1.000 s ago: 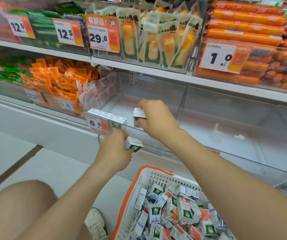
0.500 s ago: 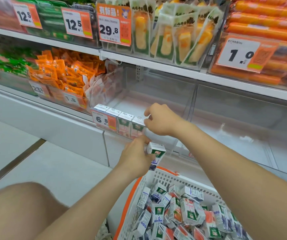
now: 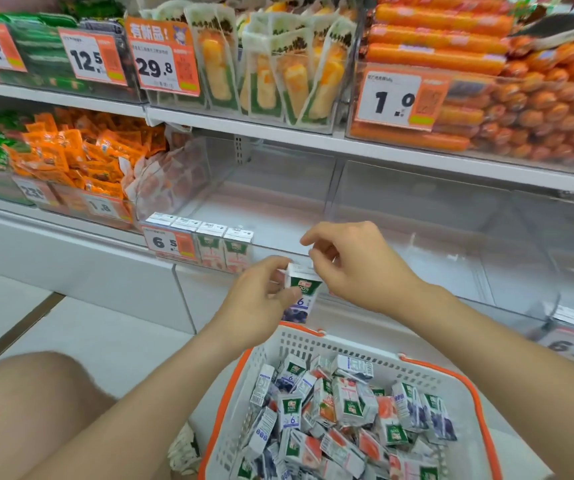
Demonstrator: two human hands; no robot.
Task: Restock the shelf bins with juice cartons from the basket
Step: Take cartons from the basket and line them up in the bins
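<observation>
My left hand [image 3: 261, 299] grips a white, green and purple juice carton [image 3: 301, 294], upright, just in front of the lower shelf's edge. My right hand [image 3: 354, 265] is beside it, its curled fingers closing on the carton's top right corner. A row of several cartons [image 3: 225, 247] stands at the front left of the clear shelf bin [image 3: 278, 216], behind a 6.5 price tag [image 3: 169, 242]. Below, the white basket with an orange rim [image 3: 313, 342] holds a loose heap of juice cartons [image 3: 347, 410].
Neighbouring clear bins hold orange snack packets [image 3: 81, 157] on the left, and another see-through bin [image 3: 434, 237] lies to the right. The upper shelf carries corn packs [image 3: 278, 71] and orange sausages [image 3: 451, 46]. My bare knee [image 3: 29, 403] is at lower left.
My right hand left the carton it set in the bin's row and came down to the carton in my left hand. My left hand lifted that carton up towards the shelf edge.
</observation>
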